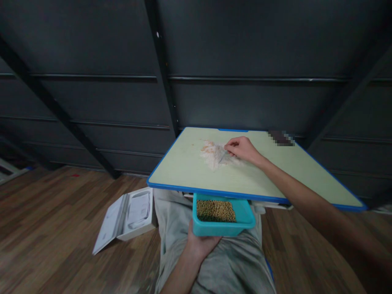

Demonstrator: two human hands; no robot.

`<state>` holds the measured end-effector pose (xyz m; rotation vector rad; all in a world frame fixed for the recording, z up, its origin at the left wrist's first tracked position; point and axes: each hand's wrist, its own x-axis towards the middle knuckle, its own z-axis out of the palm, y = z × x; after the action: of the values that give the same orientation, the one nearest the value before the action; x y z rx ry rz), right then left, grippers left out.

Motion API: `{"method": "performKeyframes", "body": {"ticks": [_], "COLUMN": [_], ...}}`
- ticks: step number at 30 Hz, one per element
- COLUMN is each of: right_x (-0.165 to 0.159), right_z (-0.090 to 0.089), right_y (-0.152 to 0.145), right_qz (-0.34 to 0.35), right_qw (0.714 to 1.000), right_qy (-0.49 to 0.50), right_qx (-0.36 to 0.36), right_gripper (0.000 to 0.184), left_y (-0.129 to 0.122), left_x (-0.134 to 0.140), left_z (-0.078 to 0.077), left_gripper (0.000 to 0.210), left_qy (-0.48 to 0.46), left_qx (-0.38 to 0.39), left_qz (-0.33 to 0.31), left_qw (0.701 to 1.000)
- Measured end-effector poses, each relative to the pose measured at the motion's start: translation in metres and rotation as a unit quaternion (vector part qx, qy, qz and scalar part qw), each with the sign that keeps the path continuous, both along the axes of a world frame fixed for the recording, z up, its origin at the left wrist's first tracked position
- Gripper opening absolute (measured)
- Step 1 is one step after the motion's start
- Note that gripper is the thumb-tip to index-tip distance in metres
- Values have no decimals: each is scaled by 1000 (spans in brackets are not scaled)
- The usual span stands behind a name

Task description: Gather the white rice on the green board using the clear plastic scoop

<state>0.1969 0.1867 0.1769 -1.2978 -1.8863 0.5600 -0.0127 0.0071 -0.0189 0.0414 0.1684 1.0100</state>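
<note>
My left hand point(200, 244) supports a teal plastic container point(225, 230) from below, just under the table's front edge. Tan, round soybean-like beans point(219, 207) lie in the container's left part, with smaller dark green ones along their near side. Above the table, my right hand point(240, 148) pinches a thin, greyish, see-through piece point(223, 158), too small to name. Its lower end reaches into a pile of pale powder or fine grains point(211, 156) on the tabletop. Orange-tan bits are mixed into the far left part of that pile.
The pale folding table point(171, 167) has a blue edge and stands over my lap. A blurred-out dark object point(281, 138) lies at its far right corner. On the wooden floor to the left is an open white box point(136, 212). A dark panelled wall point(245, 49) rises behind.
</note>
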Motion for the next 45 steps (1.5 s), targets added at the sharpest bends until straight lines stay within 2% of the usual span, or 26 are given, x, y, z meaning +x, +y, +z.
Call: {"method": "performKeyframes", "body": {"ticks": [8,15,19,23,29,31,34,35,39,45], "right_x": [13,22,27,30,26,25,26,26,26,22], "right_z": [2,5,10,15,21,24,29,30,37,37], "right_y": [6,10,9,6,-3,-4,-5,-6,-11,-16], "right_qz": [-4,-5,32,77,130,129,111,106,115,189], "right_qw": [989,985,979,982,988,990,992,993,988,976], "right_qy": [-114,-142,-174,-156,-71,-42,-6,-6,-66,-108], "right_qx": [96,97,100,69,43,49,54,56,74,15], "right_gripper": [20,22,21,19,14,24,50,50,22,19], "left_y": [-1,0,-1,-1,-1,-1,-2,-2,-2,-2], "left_x": [0,0,0,0,1,1,1,1,1,2], "left_z": [8,13,12,9,13,14,14,14,17,20], "left_gripper": [43,44,44,43,42,42,43,43,43,40], "left_qy": [28,43,51,45,36,35,34,33,38,71], "left_qx": [-15,-2,-8,-5,-20,-27,-37,-38,-37,-49], "left_qz": [-1,-2,-3,-6,4,5,6,6,4,18], "left_qw": [999,999,999,999,999,999,999,999,999,996]}}
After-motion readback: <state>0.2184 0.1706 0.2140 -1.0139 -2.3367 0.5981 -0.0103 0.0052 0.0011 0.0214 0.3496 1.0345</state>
